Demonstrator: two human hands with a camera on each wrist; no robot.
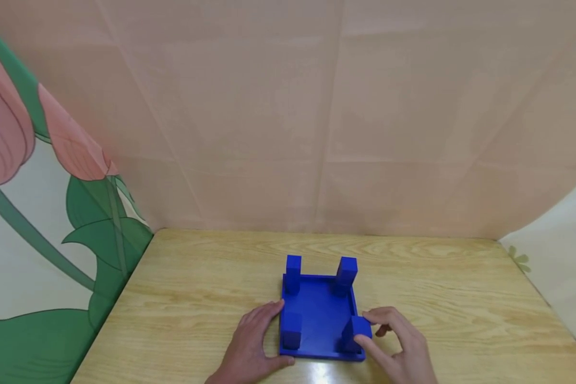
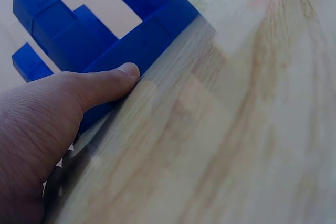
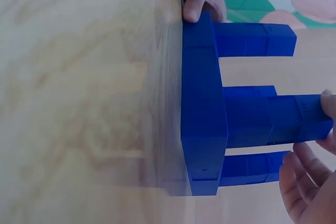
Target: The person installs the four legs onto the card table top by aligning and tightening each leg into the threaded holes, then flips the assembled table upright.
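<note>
A blue square tray (image 1: 319,314) with a low rim lies on the table, an upright block-like post at each corner. My left hand (image 1: 249,346) grips its near left corner, thumb along the front wall and fingertips at the left side. In the left wrist view that thumb presses the tray's wall (image 2: 147,40). With thumb and forefinger, my right hand (image 1: 400,346) pinches the top of the near right post (image 1: 351,336). The near left post (image 1: 292,333), far left post (image 1: 294,272) and far right post (image 1: 347,272) are untouched.
The wood-grain table (image 1: 211,282) runs back to a plain pinkish cloth wall (image 1: 249,117). A flower-patterned cloth (image 1: 33,256) hangs along the left edge, and a pale printed cloth (image 1: 561,256) borders the right.
</note>
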